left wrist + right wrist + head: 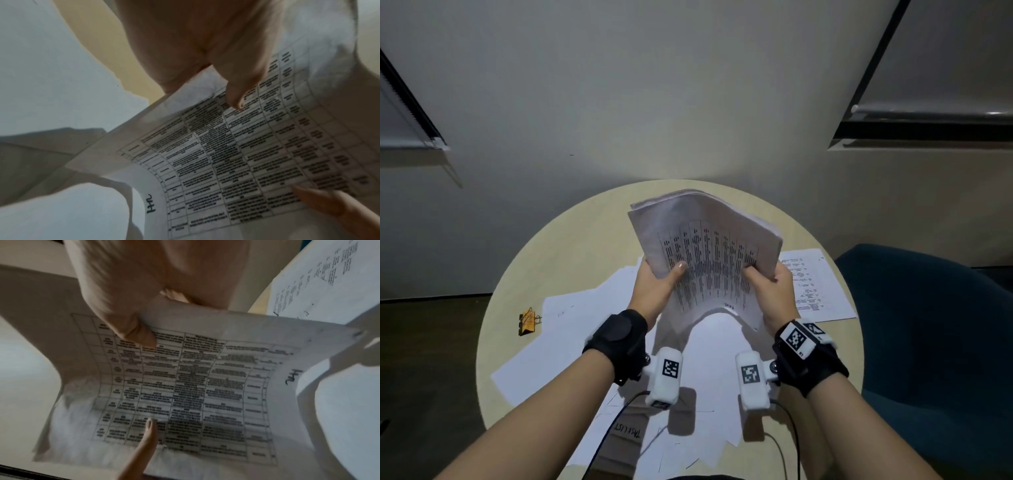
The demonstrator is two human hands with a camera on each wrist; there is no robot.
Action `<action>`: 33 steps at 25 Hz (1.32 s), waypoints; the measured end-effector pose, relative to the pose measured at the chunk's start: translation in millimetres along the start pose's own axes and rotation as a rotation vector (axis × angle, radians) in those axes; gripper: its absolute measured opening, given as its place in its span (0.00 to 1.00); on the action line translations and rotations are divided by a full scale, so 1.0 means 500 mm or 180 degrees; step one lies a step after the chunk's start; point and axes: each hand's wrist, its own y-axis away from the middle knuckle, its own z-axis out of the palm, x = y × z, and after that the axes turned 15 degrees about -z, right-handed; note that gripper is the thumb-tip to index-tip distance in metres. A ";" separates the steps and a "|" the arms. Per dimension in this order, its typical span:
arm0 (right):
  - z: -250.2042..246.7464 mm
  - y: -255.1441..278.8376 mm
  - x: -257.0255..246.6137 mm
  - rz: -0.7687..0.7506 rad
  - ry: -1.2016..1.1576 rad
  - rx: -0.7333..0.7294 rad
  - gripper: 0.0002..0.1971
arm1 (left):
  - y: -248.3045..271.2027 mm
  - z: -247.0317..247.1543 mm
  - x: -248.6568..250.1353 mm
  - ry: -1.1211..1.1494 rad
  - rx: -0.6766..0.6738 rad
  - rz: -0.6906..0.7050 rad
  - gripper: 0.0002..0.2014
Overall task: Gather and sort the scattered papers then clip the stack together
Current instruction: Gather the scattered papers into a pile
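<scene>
I see the round, pale wooden worktop [524, 274] set against a plain grey wall, with a dark teal upholstered chair [935, 325] just off its right edge. Loose white paper sheets [571, 329] lie scattered and overlapping over the middle and near part of the worktop, reaching toward the left edge. One printed white sheet with short lines of text [815, 284] lies flat near the right edge, partly behind my right wrist.

Above the centre of the worktop I hold a thick stack of white papers with a printed table on its facing page [705, 246], lifted clear of the surface and bowed, so its lower edge curls toward me. A short handwritten mark sits near that lower edge; I cannot read it.

My left hand [654, 291] grips the stack's left side, thumb pressed on the printed face and the other fingers behind the pages, hidden. My right hand [774, 291] grips the right side the same way, thumb curled on the front and the rest behind. Both wrists wear black straps carrying white camera blocks with square black-and-white markers.

A small gold-coloured metal binder clip [529, 321] rests on bare wood near the worktop's left edge, just beside the scattered sheets and well apart from both hands.
</scene>
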 end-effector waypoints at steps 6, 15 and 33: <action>0.001 0.029 0.043 0.0642 0.0356 -0.0029 0.12 | 0.005 -0.033 -0.064 -0.0441 0.0132 -0.0296 0.20; 0.008 0.051 0.038 0.0759 0.0572 -0.0237 0.04 | 0.010 -0.039 -0.084 -0.1002 0.0181 -0.0324 0.11; -0.100 0.067 0.265 0.1920 0.2726 -0.0958 0.56 | -0.018 -0.217 -0.250 -0.2674 0.1070 -0.2121 0.07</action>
